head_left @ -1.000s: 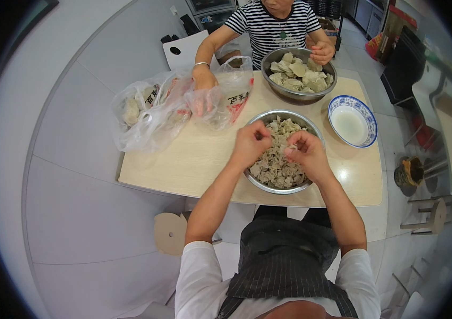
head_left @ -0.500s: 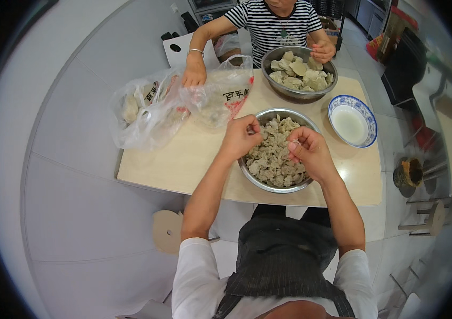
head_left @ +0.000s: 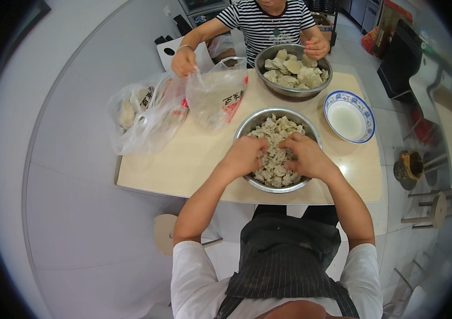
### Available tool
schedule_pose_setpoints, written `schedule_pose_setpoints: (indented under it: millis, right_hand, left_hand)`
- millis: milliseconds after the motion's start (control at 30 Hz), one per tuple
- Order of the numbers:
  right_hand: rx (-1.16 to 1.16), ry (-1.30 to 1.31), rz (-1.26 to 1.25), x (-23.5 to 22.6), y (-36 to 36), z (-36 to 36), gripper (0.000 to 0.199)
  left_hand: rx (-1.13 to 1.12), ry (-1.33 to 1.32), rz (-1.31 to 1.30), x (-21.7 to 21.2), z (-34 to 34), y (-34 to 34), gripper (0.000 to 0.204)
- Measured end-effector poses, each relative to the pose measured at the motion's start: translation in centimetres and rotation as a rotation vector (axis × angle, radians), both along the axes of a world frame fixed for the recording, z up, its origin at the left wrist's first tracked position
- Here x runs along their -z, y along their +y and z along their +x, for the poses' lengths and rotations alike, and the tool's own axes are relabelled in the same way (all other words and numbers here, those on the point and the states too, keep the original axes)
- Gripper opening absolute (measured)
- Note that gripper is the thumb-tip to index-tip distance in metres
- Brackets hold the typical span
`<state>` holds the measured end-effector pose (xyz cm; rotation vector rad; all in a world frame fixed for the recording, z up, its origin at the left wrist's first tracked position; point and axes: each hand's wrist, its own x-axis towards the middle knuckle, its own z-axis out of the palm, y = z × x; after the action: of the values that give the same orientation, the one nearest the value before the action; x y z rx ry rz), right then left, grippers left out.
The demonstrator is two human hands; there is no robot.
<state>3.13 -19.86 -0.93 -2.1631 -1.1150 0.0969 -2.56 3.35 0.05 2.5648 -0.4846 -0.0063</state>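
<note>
Both hands have dropped from the rim into the near steel bowl (head_left: 278, 150) since a moment ago. Left hand (head_left: 246, 155) and right hand (head_left: 306, 158) are half-curled on the pale dumpling pile (head_left: 275, 154); whether either pinches one, I cannot tell. Judged step: sorting through the pile; next calls for lifting one piece free. Bowl sits mid-tabletop (head_left: 183, 165), round, mouth upward, no long axis.
</note>
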Motion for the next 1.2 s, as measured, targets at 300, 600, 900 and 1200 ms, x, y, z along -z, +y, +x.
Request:
schedule_pose_setpoints:
  millis: [300, 600, 900, 1200]
  right_hand:
    - [-0.066, 0.003, -0.166, -2.0, -1.0, -0.5, 0.060]
    - [0.037, -0.045, -0.403, 1.1, 3.0, -0.2, 0.081]
    - [-0.008, 0.062, -0.033, -3.0, 0.8, 3.0, 0.053]
    - [0.008, 0.076, 0.038, -3.5, 1.3, -0.6, 0.060]
  left_hand:
    - [0.071, -0.102, -0.095, 0.4, 0.0, 0.4, 0.061]
    - [-0.149, 0.182, 0.137, 1.6, 1.1, -2.9, 0.079]
    - [-0.241, 0.084, -0.273, 0.3, 1.5, -0.7, 0.061]
    - [-0.173, 0.172, -0.596, -0.3, 1.3, -0.2, 0.044]
